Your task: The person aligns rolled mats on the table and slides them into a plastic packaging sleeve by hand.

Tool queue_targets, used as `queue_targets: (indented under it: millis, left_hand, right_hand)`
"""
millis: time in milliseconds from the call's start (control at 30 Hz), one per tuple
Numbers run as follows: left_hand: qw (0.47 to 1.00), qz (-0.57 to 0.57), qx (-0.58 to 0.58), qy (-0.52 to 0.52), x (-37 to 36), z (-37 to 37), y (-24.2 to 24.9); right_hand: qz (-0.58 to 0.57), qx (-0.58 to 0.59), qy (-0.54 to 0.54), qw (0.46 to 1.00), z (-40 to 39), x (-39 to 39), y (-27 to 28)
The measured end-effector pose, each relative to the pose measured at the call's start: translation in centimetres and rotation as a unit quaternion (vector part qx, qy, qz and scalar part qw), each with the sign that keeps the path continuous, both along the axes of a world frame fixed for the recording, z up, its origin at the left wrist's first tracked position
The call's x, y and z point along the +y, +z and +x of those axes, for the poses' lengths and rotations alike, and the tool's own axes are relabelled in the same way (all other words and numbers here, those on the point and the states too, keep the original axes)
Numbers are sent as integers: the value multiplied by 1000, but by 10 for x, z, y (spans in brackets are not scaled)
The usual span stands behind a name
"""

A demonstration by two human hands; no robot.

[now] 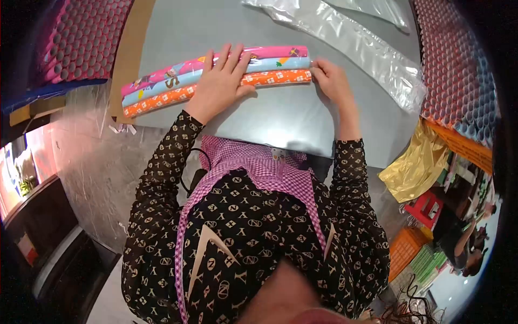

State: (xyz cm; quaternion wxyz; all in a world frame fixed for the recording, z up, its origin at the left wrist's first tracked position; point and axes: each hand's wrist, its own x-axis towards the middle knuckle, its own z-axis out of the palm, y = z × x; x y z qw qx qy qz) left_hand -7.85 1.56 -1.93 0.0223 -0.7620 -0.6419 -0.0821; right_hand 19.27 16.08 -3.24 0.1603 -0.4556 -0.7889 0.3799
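Observation:
Three wrapping paper rolls lie side by side on the grey table: a pink roll (183, 67), a light blue roll (264, 64) and an orange roll (275, 77) with small white prints. A shiny clear plastic sleeve appears to cover them. My left hand (224, 81) rests flat across the rolls, fingers spread. At their right end, my right hand (332, 81) has its fingers curled together, apparently pinching the sleeve's end; the fingertips are partly hidden.
Clear plastic sleeves (356, 48) lie at the table's upper right. Stacked pink rolls (86, 43) stand at the left, with more stacked rolls (458, 75) at the right. Gold sheeting (415, 164) hangs near an orange crate (407, 248). Another person (464, 243) is at the far right.

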Motion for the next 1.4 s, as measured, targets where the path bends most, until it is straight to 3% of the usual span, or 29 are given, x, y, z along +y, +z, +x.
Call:
queue_targets:
  millis: [100,167,200,267,467,600,733,1133,1400]
  left_hand:
    - [1000,6,18,-1,0,-1,-1]
    - [1000,4,24,0,-1,-1,0]
    - [1000,-9,21,1,-1,-1,2]
    - [1000,-22,17,3,-1,1,3]
    - [1000,0,21,17,-2,0,2]
    - [1000,10,-21,12,-3,-3,-5]
    - [998,44,-43,-15,-6,-9,-4]
    - [976,1,46,212,-87,-111,-3]
    - [957,-21,8,290,-119,-168,-7]
  right_hand:
    - [-8,-7,49,999,15,0,15]
    - [102,-70,61,990,28,2,16]
    - [101,-70,62,990,25,-2,20]
    - [354,-117,35,927,16,-13,28]
    - [284,-61,142,946,-68,-77,27]
    - [286,-139,141,938,-82,-74,10]
    - [313,-127,159,927,-80,-74,10]
    - [311,-155,149,926,-77,-73,-1]
    - [312,-152,148,926,-76,-72,-3]
